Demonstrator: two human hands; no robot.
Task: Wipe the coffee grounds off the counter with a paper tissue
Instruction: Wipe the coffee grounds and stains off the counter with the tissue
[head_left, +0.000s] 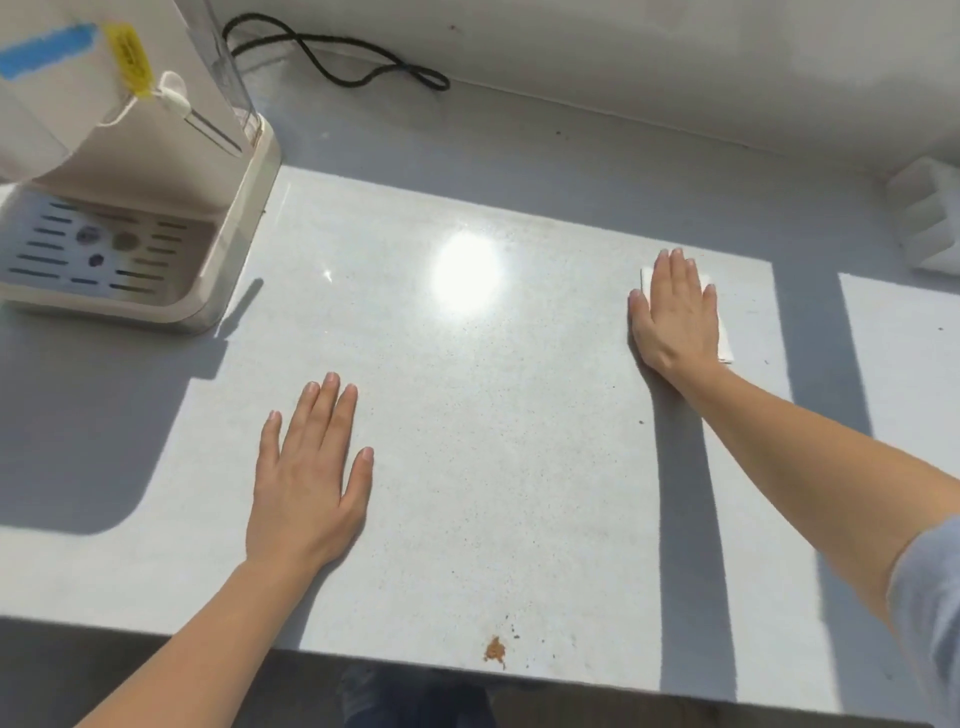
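- At far left on the counter, container check first: drip tray of the cream machine. What's in it?
- Slotted white grate with a few dark round spots on it. Holes or drops, cannot tell, too blurred.
- Task items?
- Coffee grounds: small brown heap right at the near edge of the counter, with loose specks just beside it. Paper tissue: white, lying flat on the counter at far right, well apart from the grounds.
- Right hand?
- Palm down on the tissue, fingers straight and together, pressing it flat, not curled round it. White edges show past the fingertips and along the little-finger side. Forearm stretched out, grey sleeve at the elbow.
- Left hand?
- Flat on bare counter, palm down, fingers straight and slightly spread, released, holding nothing. It sits left of the grounds and further from the edge, not touching them.
- Anything else?
- Black cord looped near the back wall. White block at the right edge of view. Bright sun patch mid-counter between the hands.
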